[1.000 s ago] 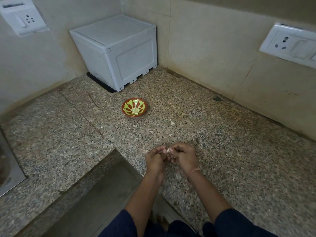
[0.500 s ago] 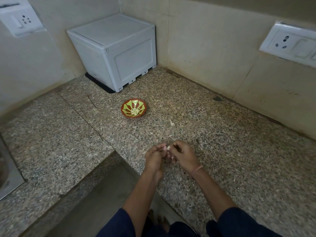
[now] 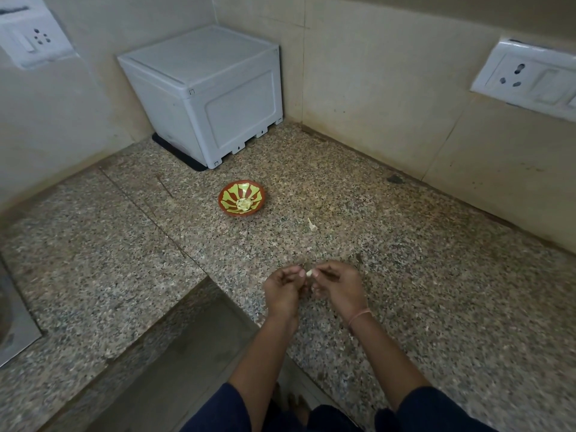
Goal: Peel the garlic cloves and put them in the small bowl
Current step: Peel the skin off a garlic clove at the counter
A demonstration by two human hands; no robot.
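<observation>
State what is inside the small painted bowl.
The bowl holds a heap of pale garlic cloves at its centre; their number and the bowl's bottom beneath them are hidden.

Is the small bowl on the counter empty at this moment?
No, pale garlic cloves lie in the middle of the small bowl, while the left hand and right hand pinch another garlic clove.

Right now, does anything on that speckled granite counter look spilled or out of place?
A pale scrap, likely garlic skin, lies loose on the speckled granite counter, right of the small red-and-green painted bowl and apart from it. Nothing else stands out.
</observation>
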